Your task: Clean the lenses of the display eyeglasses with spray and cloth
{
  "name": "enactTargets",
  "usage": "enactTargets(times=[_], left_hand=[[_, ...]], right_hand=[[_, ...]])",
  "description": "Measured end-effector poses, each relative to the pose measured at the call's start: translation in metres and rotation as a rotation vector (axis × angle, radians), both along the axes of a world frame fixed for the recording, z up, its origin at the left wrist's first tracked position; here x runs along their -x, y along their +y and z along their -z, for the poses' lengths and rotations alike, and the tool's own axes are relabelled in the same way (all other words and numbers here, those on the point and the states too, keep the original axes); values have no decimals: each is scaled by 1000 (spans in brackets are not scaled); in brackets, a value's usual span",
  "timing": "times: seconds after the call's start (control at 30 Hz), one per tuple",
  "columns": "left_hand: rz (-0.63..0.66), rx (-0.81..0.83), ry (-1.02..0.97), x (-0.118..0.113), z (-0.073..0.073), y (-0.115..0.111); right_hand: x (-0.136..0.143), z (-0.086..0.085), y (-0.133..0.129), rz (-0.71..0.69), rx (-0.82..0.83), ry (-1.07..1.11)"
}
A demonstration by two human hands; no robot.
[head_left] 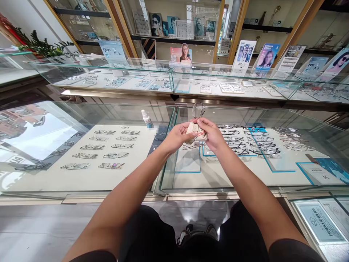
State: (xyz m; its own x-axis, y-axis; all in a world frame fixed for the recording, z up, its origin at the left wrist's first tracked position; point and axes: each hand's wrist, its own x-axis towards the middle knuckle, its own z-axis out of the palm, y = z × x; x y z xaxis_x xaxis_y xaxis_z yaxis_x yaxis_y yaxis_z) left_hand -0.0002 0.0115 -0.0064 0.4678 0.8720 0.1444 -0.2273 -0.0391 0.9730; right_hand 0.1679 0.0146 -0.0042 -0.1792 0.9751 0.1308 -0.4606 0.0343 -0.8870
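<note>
My left hand (178,137) and my right hand (212,134) meet above the glass counter, both closed on a crumpled beige cloth (200,136) with red lettering. A pair of thin-framed glasses (198,110) stands up just beyond my fingertips, its lenses toward the far counter. The fingers and cloth hide its lower part, and I cannot make out which hand grips the frame. To the left of my hands, a small white spray bottle (146,118) stands upright on the counter.
Below my hands, the glass counter (131,185) shows rows of glasses inside. Beyond it runs a second glass display case (125,91) with upright promotional cards (243,54) on top. A green plant (40,45) is at the far left, and shelves line the back.
</note>
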Motion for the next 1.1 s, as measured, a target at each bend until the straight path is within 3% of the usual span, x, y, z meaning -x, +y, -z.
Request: enactTargets(times=[0.4,0.5,0.67,0.73,0.83,1.03,1.1], left_hand=[[-240,-67,-117,-12,11,1],[-193,-81,-121,-9,12,3],[40,-40,-101,1,5,1],[69,-64,-84,2,1,-3],[-21,-121,-77,-4,-1,-8],[-320,-227,-54,-12,4,-8],[-350,-240,-19,-11,6,-6]], right_hand=[[7,-2,-7,-10,-9,-27],[4,-5,-7,-23,15,-6],[-3,-14,-9,-18,30,27],[-3,-16,-10,-5,26,27],[0,-15,-12,-1,28,45],[10,-11,-20,10,-82,-27],[10,-11,-20,12,-108,-25]])
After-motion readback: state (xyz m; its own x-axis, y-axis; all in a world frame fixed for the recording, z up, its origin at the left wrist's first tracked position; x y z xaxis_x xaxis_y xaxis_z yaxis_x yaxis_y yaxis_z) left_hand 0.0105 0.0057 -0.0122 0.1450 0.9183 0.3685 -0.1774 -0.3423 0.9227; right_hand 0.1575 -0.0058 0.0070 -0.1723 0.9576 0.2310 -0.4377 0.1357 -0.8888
